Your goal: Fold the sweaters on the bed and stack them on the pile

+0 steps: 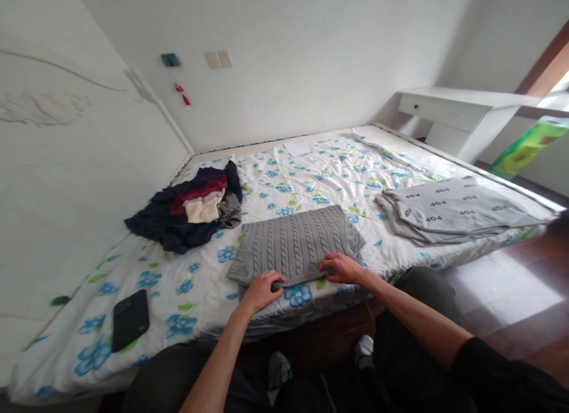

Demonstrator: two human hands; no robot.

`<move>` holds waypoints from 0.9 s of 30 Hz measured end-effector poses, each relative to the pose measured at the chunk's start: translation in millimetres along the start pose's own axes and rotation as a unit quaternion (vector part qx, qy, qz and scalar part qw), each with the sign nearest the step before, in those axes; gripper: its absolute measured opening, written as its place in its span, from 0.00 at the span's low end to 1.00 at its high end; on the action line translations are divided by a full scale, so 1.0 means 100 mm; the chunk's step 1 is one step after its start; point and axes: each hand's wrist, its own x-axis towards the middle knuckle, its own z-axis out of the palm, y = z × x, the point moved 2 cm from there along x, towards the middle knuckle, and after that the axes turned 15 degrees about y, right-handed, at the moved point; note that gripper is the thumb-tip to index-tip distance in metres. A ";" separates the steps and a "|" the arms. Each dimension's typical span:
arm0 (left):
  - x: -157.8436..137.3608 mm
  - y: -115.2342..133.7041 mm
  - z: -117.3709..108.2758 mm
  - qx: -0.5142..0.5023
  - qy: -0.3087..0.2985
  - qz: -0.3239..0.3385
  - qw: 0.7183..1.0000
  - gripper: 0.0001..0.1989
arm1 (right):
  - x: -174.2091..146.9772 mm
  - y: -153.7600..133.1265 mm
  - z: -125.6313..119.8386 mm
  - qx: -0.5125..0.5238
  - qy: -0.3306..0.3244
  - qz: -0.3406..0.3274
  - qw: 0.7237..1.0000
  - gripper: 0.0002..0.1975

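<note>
A grey cable-knit sweater [296,241] lies folded flat near the front edge of the bed. My left hand [265,287] has its fingers curled around the sweater's near hem, left of the middle. Farther right on the same hem, my right hand [340,267] grips the knit with thumb and fingers pinched together. The fingertips of both hands are partly hidden by the fabric and by the hands themselves.
A rumpled navy, red and cream garment [191,208] lies at the left. Folded grey clothes printed "POP" [457,205] rest at the right. A black phone [130,320] is near the front-left edge of the flowered bedsheet [275,179]. A white desk [457,114] stands beyond.
</note>
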 end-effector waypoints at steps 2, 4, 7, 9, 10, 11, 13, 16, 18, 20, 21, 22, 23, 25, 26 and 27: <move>0.02 -0.01 -0.06 -0.001 0.029 -0.003 1.000 0.11 | 0.02 0.02 -0.03 0.005 0.022 0.012 1.000 0.15; 0.03 -0.02 -0.13 0.012 0.078 0.000 0.997 0.13 | 0.04 0.05 -0.09 -0.001 0.060 0.024 0.998 0.17; 0.04 -0.04 -0.16 0.037 0.089 0.009 0.995 0.15 | 0.05 0.07 -0.14 -0.019 0.063 0.017 0.998 0.19; 0.02 -0.05 -0.10 0.041 0.032 0.013 0.999 0.13 | 0.03 0.07 -0.11 -0.018 0.014 0.009 1.000 0.19; 0.02 -0.05 -0.06 0.039 0.001 0.014 0.999 0.12 | 0.02 0.07 -0.09 -0.013 -0.012 0.010 1.000 0.18; 0.01 -0.05 -0.03 0.033 -0.023 0.013 0.999 0.11 | 0.01 0.08 -0.07 -0.004 -0.033 0.012 0.999 0.18; 0.00 -0.05 0.01 0.014 -0.048 0.005 0.999 0.09 | 0.00 0.10 -0.05 0.016 -0.050 0.023 0.998 0.15; 0.00 -0.01 0.04 -0.022 -0.064 -0.007 0.998 0.10 | 0.02 0.14 -0.05 0.050 -0.049 0.048 0.996 0.10; 0.03 -0.01 0.02 -0.055 -0.081 -0.012 0.995 0.13 | 0.03 0.16 -0.06 0.067 -0.043 0.075 0.994 0.14; 0.07 -0.07 -0.04 -0.095 -0.105 -0.031 0.989 0.15 | 0.06 0.19 -0.06 0.081 -0.042 0.095 0.991 0.16; 0.10 -0.14 -0.10 -0.106 -0.105 -0.048 0.988 0.16 | 0.07 0.20 -0.06 0.087 -0.041 0.104 0.990 0.16; 0.14 -0.24 -0.19 -0.105 -0.088 -0.066 0.988 0.17 | 0.08 0.21 -0.06 0.093 -0.041 0.114 0.988 0.14; 0.19 -0.37 -0.30 -0.090 -0.053 -0.083 0.991 0.19 | 0.10 0.23 -0.06 0.099 -0.041 0.126 0.986 0.14; 0.31 -0.68 -0.56 -0.026 0.052 -0.121 0.991 0.22 | 0.14 0.26 -0.04 0.105 -0.044 0.153 0.982 0.12; 0.36 -0.84 -0.69 0.012 0.100 -0.150 0.984 0.24 | 0.16 0.27 -0.03 0.102 -0.048 0.163 0.980 0.12; 0.42 -1.00 -0.80 0.042 0.132 -0.191 0.972 0.25 | 0.18 0.28 -0.01 0.096 -0.054 0.170 0.979 0.11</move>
